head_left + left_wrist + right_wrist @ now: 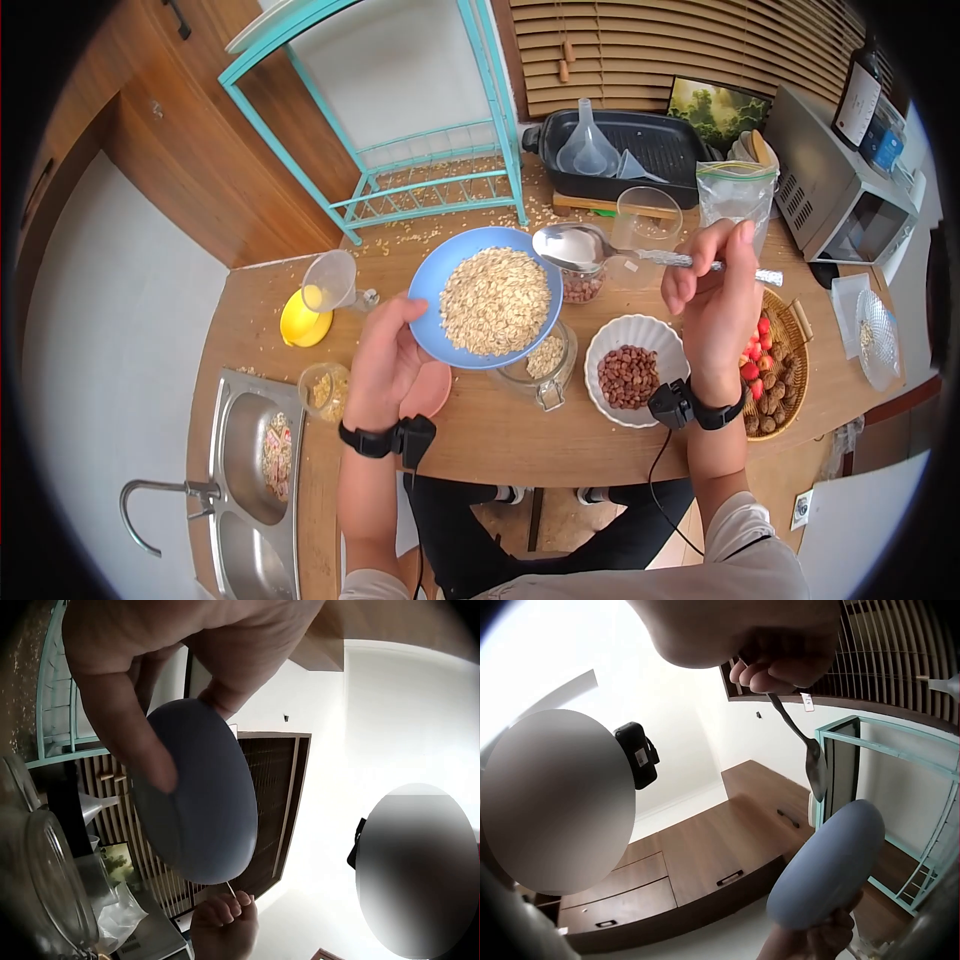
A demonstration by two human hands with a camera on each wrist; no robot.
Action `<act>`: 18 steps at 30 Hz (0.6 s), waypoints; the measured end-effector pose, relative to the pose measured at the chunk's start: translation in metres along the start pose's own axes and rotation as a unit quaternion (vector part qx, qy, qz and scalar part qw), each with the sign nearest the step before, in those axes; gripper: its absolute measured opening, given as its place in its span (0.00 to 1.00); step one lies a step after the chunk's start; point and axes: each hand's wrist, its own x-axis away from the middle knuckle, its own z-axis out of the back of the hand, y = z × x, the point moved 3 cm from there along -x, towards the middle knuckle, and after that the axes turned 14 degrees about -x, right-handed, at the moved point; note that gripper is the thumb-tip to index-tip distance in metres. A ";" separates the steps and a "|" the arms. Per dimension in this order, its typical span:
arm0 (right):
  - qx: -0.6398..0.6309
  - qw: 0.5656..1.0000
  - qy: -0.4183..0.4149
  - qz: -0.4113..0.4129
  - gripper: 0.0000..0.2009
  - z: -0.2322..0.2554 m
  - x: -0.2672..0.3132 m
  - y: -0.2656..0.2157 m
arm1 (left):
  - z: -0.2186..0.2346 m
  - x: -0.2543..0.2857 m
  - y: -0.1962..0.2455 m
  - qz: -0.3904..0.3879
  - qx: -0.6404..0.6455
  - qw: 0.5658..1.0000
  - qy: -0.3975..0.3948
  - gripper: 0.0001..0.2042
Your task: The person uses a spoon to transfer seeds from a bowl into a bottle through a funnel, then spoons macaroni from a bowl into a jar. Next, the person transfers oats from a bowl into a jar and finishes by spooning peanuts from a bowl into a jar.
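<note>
My left hand (385, 355) grips a blue bowl (425, 300) by its left rim, thumb on the edge and fingers underneath. Rolled oats (495, 300) are heaped in it. The left wrist view shows the bowl's underside (202, 802) against the fingers. A metal spoon (575, 246) is held by its handle in my right hand (722, 290), its bowl-shaped end over the blue bowl's right rim. Below the blue bowl stands a glass clip-top jar (560, 375) with some oats inside, partly hidden by it.
A white fluted bowl (600, 390) of reddish-brown nuts stands right of the jar. A wicker basket (797, 345) holds fruit and walnuts. A clear cup (645, 210), a black grill pan (640, 140) and a turquoise rack (350, 215) stand behind. The sink (235, 440) is at left.
</note>
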 end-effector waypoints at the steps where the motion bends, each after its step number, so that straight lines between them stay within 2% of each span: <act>1: 0.003 1.000 0.004 0.004 0.25 -0.001 0.001 0.001 | -0.002 -0.012 0.001 0.001 0.000 1.000 -0.006 0.15; 3: 0.065 0.997 -0.017 0.025 0.26 -0.006 0.001 0.001 | -0.008 -0.032 0.002 0.019 -0.019 0.998 -0.051 0.15; 8: 0.078 0.996 -0.028 0.024 0.26 -0.006 0.001 0.006 | -0.034 -0.049 0.008 0.027 -0.005 0.996 -0.088 0.14; 12: 0.136 0.989 -0.032 0.057 0.26 -0.007 -0.003 0.009 | -0.026 -0.068 -0.003 0.059 0.004 0.990 -0.125 0.12; 18: 0.221 0.973 -0.023 0.068 0.27 -0.023 -0.014 0.011 | -0.018 -0.090 0.002 0.023 -0.046 0.994 -0.096 0.09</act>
